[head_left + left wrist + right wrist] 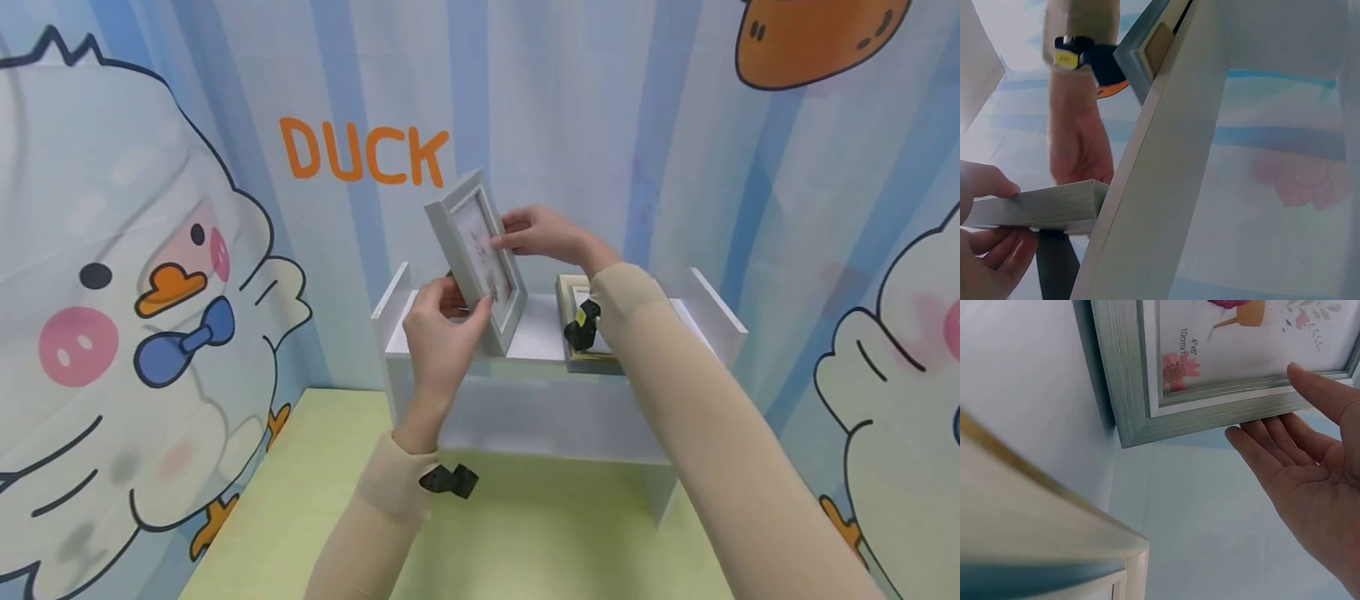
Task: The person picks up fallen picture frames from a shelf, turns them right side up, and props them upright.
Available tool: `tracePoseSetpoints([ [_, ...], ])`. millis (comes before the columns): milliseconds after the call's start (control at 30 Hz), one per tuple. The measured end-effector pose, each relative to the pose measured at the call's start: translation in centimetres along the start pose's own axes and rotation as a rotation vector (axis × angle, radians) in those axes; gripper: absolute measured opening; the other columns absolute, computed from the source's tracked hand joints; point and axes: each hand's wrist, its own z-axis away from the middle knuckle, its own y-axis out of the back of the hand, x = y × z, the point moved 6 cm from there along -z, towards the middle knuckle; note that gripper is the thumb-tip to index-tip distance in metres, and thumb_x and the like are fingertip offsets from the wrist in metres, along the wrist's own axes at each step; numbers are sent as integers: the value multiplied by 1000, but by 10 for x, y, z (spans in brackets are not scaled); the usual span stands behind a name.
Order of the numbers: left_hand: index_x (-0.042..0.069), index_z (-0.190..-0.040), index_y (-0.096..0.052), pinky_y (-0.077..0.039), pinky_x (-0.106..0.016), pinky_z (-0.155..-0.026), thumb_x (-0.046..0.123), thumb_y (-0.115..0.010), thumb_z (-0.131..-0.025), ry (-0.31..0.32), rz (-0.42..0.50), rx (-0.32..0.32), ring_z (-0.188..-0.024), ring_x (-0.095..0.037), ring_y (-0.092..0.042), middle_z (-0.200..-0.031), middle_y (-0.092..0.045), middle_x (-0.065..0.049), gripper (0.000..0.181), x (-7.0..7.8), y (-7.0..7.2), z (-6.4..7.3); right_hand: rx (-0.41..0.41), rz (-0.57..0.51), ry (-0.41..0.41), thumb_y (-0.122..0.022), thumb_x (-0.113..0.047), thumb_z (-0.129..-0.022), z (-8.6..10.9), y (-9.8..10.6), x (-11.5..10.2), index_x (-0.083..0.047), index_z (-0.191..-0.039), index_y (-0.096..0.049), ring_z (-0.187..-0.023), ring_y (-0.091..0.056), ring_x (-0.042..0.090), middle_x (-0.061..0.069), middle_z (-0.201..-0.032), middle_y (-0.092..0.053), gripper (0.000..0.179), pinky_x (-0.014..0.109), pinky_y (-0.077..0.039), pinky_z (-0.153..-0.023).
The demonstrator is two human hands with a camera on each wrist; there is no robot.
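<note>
A grey-green picture frame [491, 258] with a floral print stands tilted at the left part of a white shelf [540, 325]. My left hand [444, 333] grips its near left side, thumb on the front and fingers behind. On its far right edge, my right hand [551, 233] pinches the frame between thumb and fingers. The left wrist view shows the frame's lower corner [1094, 203] at the shelf board's edge. In the right wrist view, the thumb [1322, 390] lies over the frame's border, with the fingers behind it.
More frames, a cream one [564, 312] on top, lie at the shelf's right, partly hidden by my right forearm. Upright side panels [716, 321] bound the shelf. It stands on a pale yellow-green surface [525, 533] before a striped curtain [585, 108] with cartoon ducks.
</note>
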Motion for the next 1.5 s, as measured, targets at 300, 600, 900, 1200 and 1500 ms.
tracePoseSetpoints([
  [300,2,-103,-66,-57,-32,-73,14,-70,-83,136,-36,-49,-78,-20,-65,-92,-68,-11,24,-17,22,-18,25,60,-93,-61,-9,-92,14,13,3,3,-134,-47,-122,-54,29,19,-134,-53,46,35,-45,-103],
  [600,1,-112,-66,-56,-32,-81,14,-68,-84,250,-134,-133,-90,-22,-65,-101,-69,-12,30,-24,29,-37,60,95,-174,-64,-7,-89,29,21,4,5,-132,-48,-117,-57,31,21,-130,-55,48,36,-48,-99],
  [900,3,-119,-63,-54,-36,-88,15,-66,-87,308,-219,-242,-99,-25,-64,-109,-67,-13,33,-29,27,-51,83,107,-233,-66,-11,-88,42,23,5,5,-139,-40,-119,-56,31,21,-136,-51,59,35,-49,-98],
  [1200,4,-124,-58,-50,-40,-96,14,-63,-90,405,-270,-368,-107,-27,-60,-117,-63,-13,36,-39,31,-66,124,77,-226,-66,-10,-88,58,16,-3,5,-135,-46,-116,-58,30,20,-132,-54,53,37,-49,-98],
  [1500,3,-127,-55,-48,-42,-99,11,-59,-92,436,-304,-404,-111,-28,-58,-121,-61,-15,36,-44,33,-74,193,73,-211,-69,-13,-86,65,7,-8,2,-131,-51,-110,-62,28,17,-126,-60,51,35,-54,-90],
])
